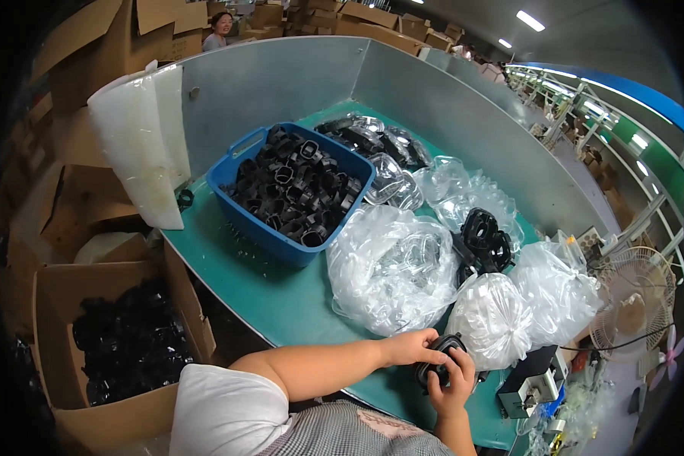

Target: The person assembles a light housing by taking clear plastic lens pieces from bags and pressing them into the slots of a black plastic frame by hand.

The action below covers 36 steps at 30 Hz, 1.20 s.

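Near the front edge of the green table, my left hand (413, 348) and my right hand (452, 385) are closed on a black plastic part (450, 344) with a rounded rim. The fingers cover much of it, so its exact kind does not show. Just beyond my left hand lies an open clear plastic bag (391, 273) with transparent pieces inside. A tied white plastic bag (490, 319) sits right beside the held part. Behind the bags, several black plastic housings (485, 239) are piled together.
A blue basket (273, 242) full of small black rings stands on the green table (281, 296). Clear molded pieces (387, 178) lie behind. A cardboard box (129, 410) of black parts is at left. A small machine (530, 391) and a fan (632, 300) stand right. Another person (219, 32) is far off.
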Available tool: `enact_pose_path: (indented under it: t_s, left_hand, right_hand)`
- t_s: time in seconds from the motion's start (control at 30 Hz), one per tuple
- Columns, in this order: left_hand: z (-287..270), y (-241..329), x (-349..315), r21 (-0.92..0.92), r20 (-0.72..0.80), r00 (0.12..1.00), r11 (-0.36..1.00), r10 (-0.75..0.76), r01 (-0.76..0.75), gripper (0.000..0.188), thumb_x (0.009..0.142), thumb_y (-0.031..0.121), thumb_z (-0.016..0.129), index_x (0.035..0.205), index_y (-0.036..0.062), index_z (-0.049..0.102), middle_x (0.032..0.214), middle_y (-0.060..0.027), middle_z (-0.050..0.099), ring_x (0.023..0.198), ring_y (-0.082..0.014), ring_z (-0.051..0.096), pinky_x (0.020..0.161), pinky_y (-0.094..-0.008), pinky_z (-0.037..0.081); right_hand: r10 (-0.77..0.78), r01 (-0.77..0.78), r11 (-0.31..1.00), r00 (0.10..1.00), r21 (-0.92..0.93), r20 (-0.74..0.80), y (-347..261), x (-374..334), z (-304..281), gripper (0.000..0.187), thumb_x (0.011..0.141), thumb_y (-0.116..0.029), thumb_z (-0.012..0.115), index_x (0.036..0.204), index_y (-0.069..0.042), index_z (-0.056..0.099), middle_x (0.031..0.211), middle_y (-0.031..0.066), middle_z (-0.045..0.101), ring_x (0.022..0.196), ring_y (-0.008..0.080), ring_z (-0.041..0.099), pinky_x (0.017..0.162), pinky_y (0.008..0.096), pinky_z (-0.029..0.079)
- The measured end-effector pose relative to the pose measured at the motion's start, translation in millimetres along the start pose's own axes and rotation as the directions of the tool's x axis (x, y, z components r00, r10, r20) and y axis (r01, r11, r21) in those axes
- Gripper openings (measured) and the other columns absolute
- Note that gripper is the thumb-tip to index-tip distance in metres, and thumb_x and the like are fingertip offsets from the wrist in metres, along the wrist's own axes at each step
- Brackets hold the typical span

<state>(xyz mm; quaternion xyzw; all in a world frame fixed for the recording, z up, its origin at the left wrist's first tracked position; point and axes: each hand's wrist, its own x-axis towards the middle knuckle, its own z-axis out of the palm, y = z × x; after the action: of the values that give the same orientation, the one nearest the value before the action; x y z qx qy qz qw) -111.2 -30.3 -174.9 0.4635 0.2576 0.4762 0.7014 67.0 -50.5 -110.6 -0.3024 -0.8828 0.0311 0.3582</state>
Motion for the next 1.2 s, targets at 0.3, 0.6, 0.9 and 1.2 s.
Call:
enact_pose_path:
  t_s: [0.3, 0.6, 0.9, 1.2]
  left_hand:
    - [9, 10, -6, 0.048, 0.009, 0.996, 0.995, 0.083, -0.084, 0.051, 0.083, 0.037, 0.076, 0.109, 0.0007, 0.051, 0.093, -0.0047, 0.058, 0.085, -0.0100, 0.053, 0.072, -0.0244, 0.046]
    - [9, 0, -2, 0.037, 0.011, 0.997, 0.997, 0.073, -0.073, 0.050, 0.084, 0.038, 0.074, 0.108, 0.0008, 0.051, 0.097, -0.0038, 0.058, 0.090, -0.0100, 0.053, 0.077, -0.0253, 0.046]
    - [5, 9, -3, -0.008, -0.002, 0.997, 0.997, 0.074, -0.074, 0.047, 0.088, 0.045, 0.067, 0.105, 0.0022, 0.056, 0.094, -0.0017, 0.057, 0.087, -0.0083, 0.050, 0.075, -0.0246, 0.044]
    - [23, 13, -19, -0.286, 0.068, 0.998, 0.958, 0.014, 0.006, 0.029, 0.099, 0.033, 0.054, 0.114, 0.0086, 0.052, 0.099, 0.0023, 0.053, 0.092, -0.0054, 0.048, 0.075, -0.0226, 0.043]
  right_hand:
    - [0.106, -0.102, 0.990, 0.994, 0.093, -0.041, -1, 3, 7, 0.022, 0.069, 0.001, 0.070, 0.089, -0.003, 0.061, 0.088, 0.0109, 0.061, 0.085, 0.0289, 0.057, 0.079, 0.0391, 0.044]
    - [0.020, -0.020, 0.999, 1.000, -0.041, 0.001, -4, 12, 2, 0.016, 0.073, -0.002, 0.068, 0.086, -0.004, 0.059, 0.085, 0.0112, 0.060, 0.083, 0.0305, 0.056, 0.078, 0.0400, 0.043]
    - [0.053, -0.053, 0.997, 0.999, 0.051, 0.006, 1, 20, 6, 0.015, 0.076, -0.002, 0.066, 0.087, -0.002, 0.056, 0.085, 0.0130, 0.060, 0.082, 0.0317, 0.056, 0.077, 0.0397, 0.044]
    - [0.059, -0.060, 0.997, 0.998, 0.042, 0.012, -2, 8, -13, 0.017, 0.076, -0.006, 0.068, 0.090, -0.004, 0.059, 0.089, 0.0127, 0.061, 0.086, 0.0341, 0.057, 0.084, 0.0438, 0.044]
